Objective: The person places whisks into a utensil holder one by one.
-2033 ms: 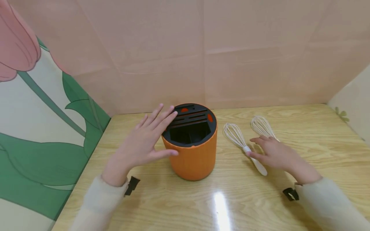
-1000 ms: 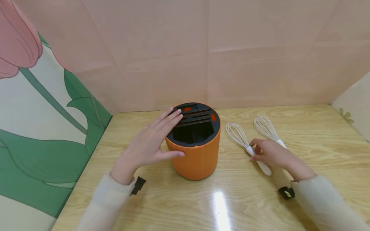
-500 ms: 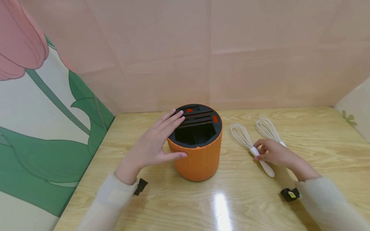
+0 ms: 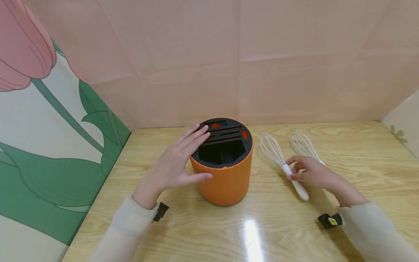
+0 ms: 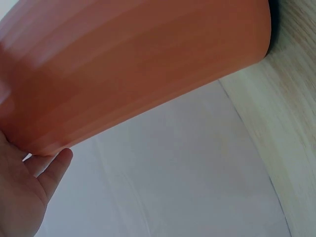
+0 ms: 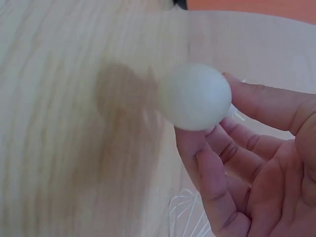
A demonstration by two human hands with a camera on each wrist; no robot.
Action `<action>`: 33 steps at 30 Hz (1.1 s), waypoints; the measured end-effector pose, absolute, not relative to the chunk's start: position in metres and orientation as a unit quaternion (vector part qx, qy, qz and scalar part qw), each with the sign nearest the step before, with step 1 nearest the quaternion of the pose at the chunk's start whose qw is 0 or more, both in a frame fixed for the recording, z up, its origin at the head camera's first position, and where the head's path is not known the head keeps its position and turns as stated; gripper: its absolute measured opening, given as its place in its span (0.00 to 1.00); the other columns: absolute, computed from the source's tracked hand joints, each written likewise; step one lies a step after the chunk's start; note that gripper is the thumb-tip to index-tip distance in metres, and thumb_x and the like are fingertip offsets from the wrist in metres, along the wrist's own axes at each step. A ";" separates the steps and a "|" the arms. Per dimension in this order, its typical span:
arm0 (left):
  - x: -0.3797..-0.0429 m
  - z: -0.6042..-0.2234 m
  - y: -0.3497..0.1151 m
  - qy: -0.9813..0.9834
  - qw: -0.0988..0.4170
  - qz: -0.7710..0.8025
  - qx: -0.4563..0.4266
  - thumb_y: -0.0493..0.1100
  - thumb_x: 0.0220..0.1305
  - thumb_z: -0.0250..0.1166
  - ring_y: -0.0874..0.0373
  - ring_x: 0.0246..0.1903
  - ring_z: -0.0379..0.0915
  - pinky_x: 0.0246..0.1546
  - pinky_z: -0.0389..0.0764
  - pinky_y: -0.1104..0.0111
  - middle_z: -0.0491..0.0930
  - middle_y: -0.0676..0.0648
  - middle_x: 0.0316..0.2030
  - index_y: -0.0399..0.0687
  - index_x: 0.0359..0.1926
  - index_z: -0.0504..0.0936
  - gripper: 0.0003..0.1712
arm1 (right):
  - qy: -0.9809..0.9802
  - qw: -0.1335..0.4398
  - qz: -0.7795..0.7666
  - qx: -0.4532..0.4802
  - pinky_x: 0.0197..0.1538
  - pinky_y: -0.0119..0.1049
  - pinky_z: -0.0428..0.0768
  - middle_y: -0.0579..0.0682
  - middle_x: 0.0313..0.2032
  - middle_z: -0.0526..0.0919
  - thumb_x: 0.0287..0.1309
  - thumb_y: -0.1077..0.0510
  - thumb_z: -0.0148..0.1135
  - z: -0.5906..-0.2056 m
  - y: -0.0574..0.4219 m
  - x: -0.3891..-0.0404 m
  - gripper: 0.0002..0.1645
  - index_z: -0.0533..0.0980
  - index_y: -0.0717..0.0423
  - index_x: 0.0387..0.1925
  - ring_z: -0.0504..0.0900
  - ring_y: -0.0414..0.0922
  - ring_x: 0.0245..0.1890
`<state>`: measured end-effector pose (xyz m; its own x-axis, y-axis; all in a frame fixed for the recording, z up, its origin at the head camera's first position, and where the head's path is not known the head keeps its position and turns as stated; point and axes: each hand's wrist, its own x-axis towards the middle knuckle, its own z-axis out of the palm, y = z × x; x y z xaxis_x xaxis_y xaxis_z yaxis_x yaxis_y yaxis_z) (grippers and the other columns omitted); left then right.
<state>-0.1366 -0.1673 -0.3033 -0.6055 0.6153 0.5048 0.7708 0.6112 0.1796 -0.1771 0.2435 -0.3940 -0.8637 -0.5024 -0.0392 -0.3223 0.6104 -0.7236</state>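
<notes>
My right hand (image 4: pixel 314 174) pinches a white whisk (image 4: pixel 286 170) by its handle between thumb and fingers. The rounded handle end (image 6: pixel 196 97) faces the camera in the right wrist view, its shadow apart on the table, so it seems slightly raised. An orange utensil holder (image 4: pixel 226 185) with a black slotted top stands upright left of the whisk. Against its left side lies my left hand (image 4: pixel 171 167), fingers fairly straight over the rim and thumb along the front. The left wrist view shows the holder's orange side (image 5: pixel 143 64) with part of that hand.
A second white whisk (image 4: pixel 304 145) lies on the wooden table (image 4: pixel 203 233), just behind my right hand, which covers part of its handle. A pinkish wall covering (image 4: pixel 183 65) rises behind the table, and a flower-print panel (image 4: pixel 52 174) borders the left.
My right thumb and fingers have closed on the nearer whisk's handle, and its wire end has since shifted slightly up. My left hand stays at the holder.
</notes>
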 end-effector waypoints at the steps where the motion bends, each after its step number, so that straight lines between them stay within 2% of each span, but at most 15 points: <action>1: -0.137 -0.303 -0.167 -0.875 0.201 -0.194 -0.396 0.81 0.59 0.47 0.49 0.77 0.49 0.74 0.61 0.52 0.60 0.46 0.75 0.45 0.74 0.63 0.56 | 0.885 0.125 -0.385 -0.230 0.26 0.28 0.74 0.47 0.25 0.79 0.57 0.66 0.68 -0.393 0.243 -0.177 0.21 0.73 0.71 0.50 0.72 0.31 0.24; 9: -0.137 -0.304 -0.167 -0.873 0.204 -0.200 -0.396 0.81 0.59 0.48 0.49 0.77 0.50 0.73 0.62 0.52 0.61 0.45 0.75 0.45 0.73 0.64 0.56 | 0.855 0.153 -0.442 -0.223 0.32 0.29 0.77 0.50 0.30 0.77 0.60 0.66 0.66 -0.385 0.238 -0.177 0.24 0.70 0.72 0.55 0.78 0.33 0.29; 17: -0.137 -0.303 -0.167 -0.871 0.208 -0.200 -0.397 0.81 0.59 0.48 0.48 0.76 0.51 0.73 0.62 0.52 0.62 0.45 0.74 0.44 0.73 0.65 0.56 | 0.852 0.158 -0.455 -0.205 0.37 0.30 0.79 0.51 0.34 0.78 0.64 0.63 0.63 -0.367 0.232 -0.172 0.25 0.69 0.68 0.59 0.80 0.35 0.34; 22: -0.137 -0.304 -0.167 -0.871 0.209 -0.201 -0.397 0.81 0.59 0.48 0.48 0.76 0.52 0.73 0.63 0.52 0.62 0.45 0.74 0.44 0.73 0.65 0.57 | 0.851 0.143 -0.460 -0.208 0.40 0.28 0.79 0.49 0.34 0.80 0.64 0.64 0.63 -0.359 0.227 -0.170 0.24 0.69 0.67 0.59 0.81 0.35 0.36; 33: -0.139 -0.305 -0.167 -0.866 0.219 -0.205 -0.400 0.81 0.59 0.48 0.48 0.76 0.53 0.72 0.64 0.52 0.63 0.45 0.74 0.44 0.73 0.65 0.56 | 0.837 0.099 -0.476 -0.249 0.41 0.26 0.79 0.43 0.33 0.82 0.62 0.67 0.64 -0.339 0.214 -0.161 0.24 0.70 0.66 0.59 0.83 0.36 0.35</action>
<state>-0.1390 -0.1669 -0.3047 -0.5835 0.6039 0.5430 0.7830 0.5958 0.1789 -0.1613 0.2144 -0.3387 -0.8559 -0.5123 0.0712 -0.3229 0.4217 -0.8473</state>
